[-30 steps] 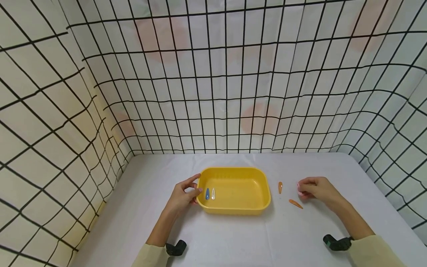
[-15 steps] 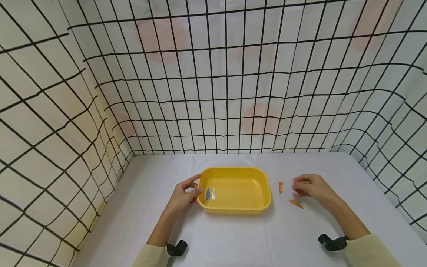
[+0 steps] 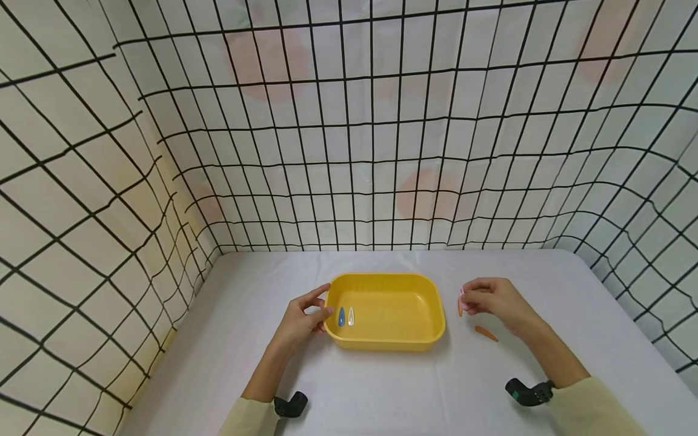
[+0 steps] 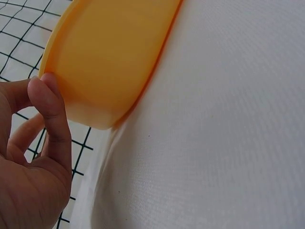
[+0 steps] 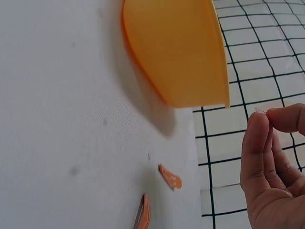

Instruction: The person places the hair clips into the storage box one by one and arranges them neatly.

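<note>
On the left, my left hand (image 3: 297, 318) pinches the end of a yellow tray (image 3: 389, 321) at its rim, thumb and fingers on the wall. A blue hair clip (image 3: 341, 316) and a white hair clip (image 3: 351, 316) lie side by side inside, near that end. My right hand (image 3: 498, 298) holds a small pink hair clip (image 3: 462, 295) between thumb and fingertips, raised right of the tray; the fingers hide most of it. Below it lies an orange hair clip (image 3: 460, 310), partly covered in the head view. A second orange hair clip (image 3: 486, 333) rests nearer me.
A white cloth covers the table (image 3: 382, 387). Black-lined grid fabric (image 3: 371, 181) stands behind and along both sides of the table. Each wrist wears a black camera mount, one on the left (image 3: 291, 404) and one on the right (image 3: 529, 392).
My right hand has moved left toward the tray with the pink hair clip, passing over the upper orange clip. The left hand and the tray have stayed in place.
</note>
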`<act>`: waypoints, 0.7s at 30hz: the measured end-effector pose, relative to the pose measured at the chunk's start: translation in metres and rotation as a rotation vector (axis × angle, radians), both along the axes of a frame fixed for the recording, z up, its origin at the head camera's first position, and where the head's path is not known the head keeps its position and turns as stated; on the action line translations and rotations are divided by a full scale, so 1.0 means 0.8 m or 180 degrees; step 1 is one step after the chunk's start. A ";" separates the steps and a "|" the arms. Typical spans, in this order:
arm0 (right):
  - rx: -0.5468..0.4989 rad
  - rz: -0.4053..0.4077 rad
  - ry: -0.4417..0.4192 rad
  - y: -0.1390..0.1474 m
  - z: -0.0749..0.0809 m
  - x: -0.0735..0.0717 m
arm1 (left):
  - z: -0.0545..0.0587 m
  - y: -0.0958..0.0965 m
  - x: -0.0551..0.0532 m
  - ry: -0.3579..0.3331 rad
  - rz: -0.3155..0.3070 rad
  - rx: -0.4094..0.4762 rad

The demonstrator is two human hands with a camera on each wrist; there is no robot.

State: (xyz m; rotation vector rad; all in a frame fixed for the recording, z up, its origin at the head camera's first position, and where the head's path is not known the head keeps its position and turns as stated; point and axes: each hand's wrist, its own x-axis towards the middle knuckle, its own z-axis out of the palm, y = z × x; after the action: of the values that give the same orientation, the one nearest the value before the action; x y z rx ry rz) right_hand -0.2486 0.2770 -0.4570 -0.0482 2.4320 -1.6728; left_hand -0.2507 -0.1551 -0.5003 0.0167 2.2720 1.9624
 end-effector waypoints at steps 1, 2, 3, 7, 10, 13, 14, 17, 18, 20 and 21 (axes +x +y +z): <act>-0.0011 0.0006 -0.0005 -0.003 0.001 -0.001 | 0.000 0.000 0.000 0.0004 -0.0001 0.0006; -0.0025 0.0010 -0.0010 -0.006 0.002 -0.001 | 0.000 0.000 0.000 0.0004 -0.0002 0.0011; -0.0039 0.0036 0.0002 -0.009 0.003 -0.002 | 0.000 0.000 0.000 0.0003 -0.0002 0.0008; -0.0135 0.0097 0.0016 -0.021 0.006 -0.002 | 0.001 0.000 0.001 -0.0010 -0.0012 -0.0014; -0.0198 0.0121 0.0015 -0.030 0.007 -0.002 | 0.001 0.000 0.001 -0.0011 -0.0022 -0.0015; -0.0219 0.0147 0.0012 -0.039 0.007 -0.001 | 0.002 -0.001 0.002 -0.0008 -0.0031 0.0001; -0.0229 0.0161 0.0011 -0.043 0.008 -0.001 | 0.002 -0.001 0.003 -0.0008 -0.0033 0.0006; -0.0242 0.0186 -0.0043 -0.053 0.010 -0.001 | 0.002 -0.002 0.004 -0.0008 -0.0038 0.0016; -0.0248 0.0173 -0.0083 -0.056 0.011 0.000 | 0.002 -0.002 0.004 -0.0008 -0.0039 0.0017; -0.0258 0.0159 -0.0132 -0.063 0.011 -0.001 | 0.001 -0.003 0.004 -0.0005 -0.0041 0.0018; -0.0266 0.0158 -0.0145 -0.066 0.011 -0.001 | 0.001 -0.003 0.003 -0.0007 -0.0038 0.0018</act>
State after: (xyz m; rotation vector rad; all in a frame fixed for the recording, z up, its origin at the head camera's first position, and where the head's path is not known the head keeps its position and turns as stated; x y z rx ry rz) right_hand -0.2493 0.2239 -0.4481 -0.0805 2.3081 -1.7340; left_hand -0.2480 -0.1575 -0.4996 0.0287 2.2597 1.9621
